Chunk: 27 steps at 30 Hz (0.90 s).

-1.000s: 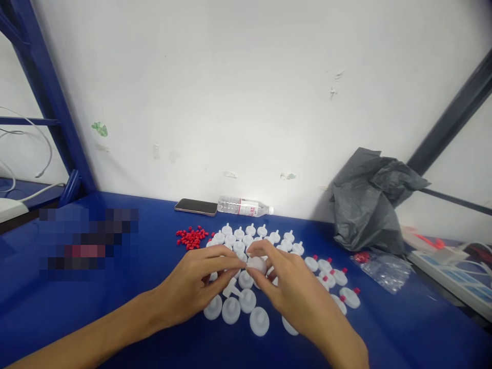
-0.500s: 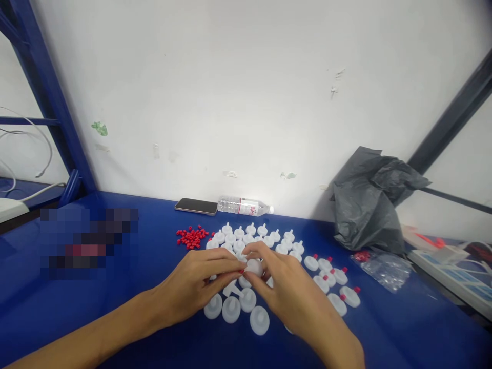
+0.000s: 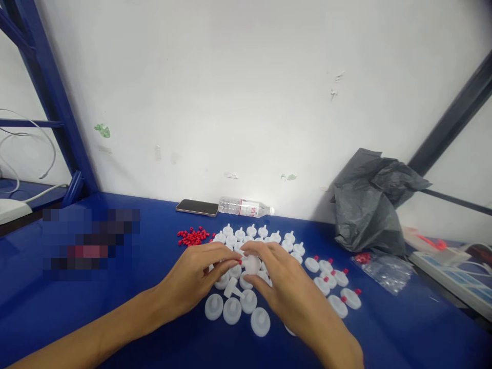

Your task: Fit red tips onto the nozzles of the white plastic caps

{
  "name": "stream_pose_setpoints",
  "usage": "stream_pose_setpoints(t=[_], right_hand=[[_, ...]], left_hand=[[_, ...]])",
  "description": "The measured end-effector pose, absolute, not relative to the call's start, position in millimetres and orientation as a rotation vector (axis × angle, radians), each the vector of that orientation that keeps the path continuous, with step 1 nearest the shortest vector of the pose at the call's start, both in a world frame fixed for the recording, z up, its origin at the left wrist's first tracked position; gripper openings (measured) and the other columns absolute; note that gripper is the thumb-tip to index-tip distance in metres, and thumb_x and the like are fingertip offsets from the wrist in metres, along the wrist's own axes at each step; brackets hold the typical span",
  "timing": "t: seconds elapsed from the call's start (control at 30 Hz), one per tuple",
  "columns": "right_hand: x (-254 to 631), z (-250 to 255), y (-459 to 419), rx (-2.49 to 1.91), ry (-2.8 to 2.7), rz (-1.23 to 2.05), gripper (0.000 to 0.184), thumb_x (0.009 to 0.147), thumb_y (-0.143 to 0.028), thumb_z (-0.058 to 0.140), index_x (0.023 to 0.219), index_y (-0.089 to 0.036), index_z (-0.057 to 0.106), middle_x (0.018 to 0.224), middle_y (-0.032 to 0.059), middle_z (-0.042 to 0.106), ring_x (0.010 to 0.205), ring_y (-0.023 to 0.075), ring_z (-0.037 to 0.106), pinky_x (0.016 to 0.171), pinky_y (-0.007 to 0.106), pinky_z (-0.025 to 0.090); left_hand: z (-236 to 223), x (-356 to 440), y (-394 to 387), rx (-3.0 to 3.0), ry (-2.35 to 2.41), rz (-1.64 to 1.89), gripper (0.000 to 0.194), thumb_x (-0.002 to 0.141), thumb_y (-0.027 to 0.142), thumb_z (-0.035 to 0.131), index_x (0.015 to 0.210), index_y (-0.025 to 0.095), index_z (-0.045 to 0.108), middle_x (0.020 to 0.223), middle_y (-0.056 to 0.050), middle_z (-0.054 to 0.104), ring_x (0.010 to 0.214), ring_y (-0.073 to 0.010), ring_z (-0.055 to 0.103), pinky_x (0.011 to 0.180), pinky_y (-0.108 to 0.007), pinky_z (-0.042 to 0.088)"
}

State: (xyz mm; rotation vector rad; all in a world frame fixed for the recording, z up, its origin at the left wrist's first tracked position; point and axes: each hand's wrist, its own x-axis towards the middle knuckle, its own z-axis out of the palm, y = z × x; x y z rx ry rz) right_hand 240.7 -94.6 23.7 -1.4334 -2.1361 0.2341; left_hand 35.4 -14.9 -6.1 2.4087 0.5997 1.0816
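My left hand (image 3: 203, 269) pinches a small red cap (image 3: 240, 262) between thumb and fingertips, at the tip of a white spouted lid's narrow spout. That round white spouted lid (image 3: 251, 264) is held by its rim between the thumb and fingers of my right hand (image 3: 286, 282). Beneath and around both hands lie several bare white lids (image 3: 260, 322), spouts pointing various ways. To the right, several white lids (image 3: 351, 298) have red caps on their spouts. A pile of loose red caps (image 3: 193, 236) lies beyond my left hand.
A phone (image 3: 197, 207) and a clear plastic bottle (image 3: 246, 207) lie along the wall. A black plastic bag (image 3: 369, 200) stands at right, with a clear bag (image 3: 386, 271) before it. A power strip (image 3: 457, 287) lies at the blue table's (image 3: 154, 230) right edge.
The lid and red cap have shifted slightly left and up between my hands. My right hand's fingers have opened a little wider around the lid. The view has moved slightly.
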Motion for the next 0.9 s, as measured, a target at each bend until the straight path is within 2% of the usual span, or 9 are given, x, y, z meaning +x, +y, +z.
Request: stream_pose_setpoints(t=[0.17,0.33,0.63,0.73,0.9], right_hand=[[237.9,27.6,-98.4,-1.441,-2.115,0.309,0.041,0.098,-0.023,0.054,0.135,-0.036,0.043,0.13,0.002,0.062,0.117,0.0229,0.061,0.099,0.041,0.051],[234.7,31.6,-101.4,-1.422,-2.115,0.349,0.038,0.099,-0.023,0.053,0.133,-0.036,0.044,0.123,0.0016,0.067,0.111,0.0223,0.065,0.091,0.037,0.053],[226.2,31.8,-101.4,-1.387,-2.174,0.221,0.036,0.098,-0.016,0.053,0.13,-0.03,0.046,0.117,0.0027,0.07,0.103,0.0213,0.069,0.084,0.032,0.055],[225.5,31.9,-101.2,-1.33,-2.217,0.128,0.033,0.097,-0.014,0.055,0.126,-0.029,0.048,0.116,0.0028,0.07,0.102,0.022,0.069,0.084,0.034,0.055],[224.8,32.6,-100.2,-1.315,-2.239,0.114,0.029,0.097,-0.015,0.053,0.123,-0.028,0.051,0.107,0.0017,0.071,0.097,0.0221,0.069,0.083,0.037,0.058]], left_hand=[[-10.3,33.1,-11.4,2.573,0.659,1.078,0.018,0.099,0.024,0.055,0.108,0.022,0.07,0.095,-0.001,0.072,0.074,-0.01,0.064,0.059,-0.017,0.045],[-11.2,31.5,-11.4,2.589,0.628,1.057,0.019,0.101,0.022,0.049,0.105,0.02,0.067,0.088,-0.002,0.069,0.07,-0.0104,0.061,0.062,-0.02,0.044],[-12.6,31.3,-14.8,2.539,0.537,1.129,0.024,0.101,0.015,0.041,0.094,0.016,0.064,0.073,-0.001,0.061,0.063,-0.0105,0.054,0.061,-0.022,0.042],[-12.2,32.6,-16.9,2.514,0.551,1.153,0.025,0.1,0.013,0.04,0.085,0.016,0.06,0.068,0.001,0.056,0.06,-0.0098,0.05,0.058,-0.021,0.039],[-3.7,29.9,-14.7,2.582,0.53,1.06,0.023,0.1,0.014,0.041,0.085,0.018,0.057,0.07,0.002,0.054,0.06,-0.0094,0.049,0.058,-0.022,0.037]])
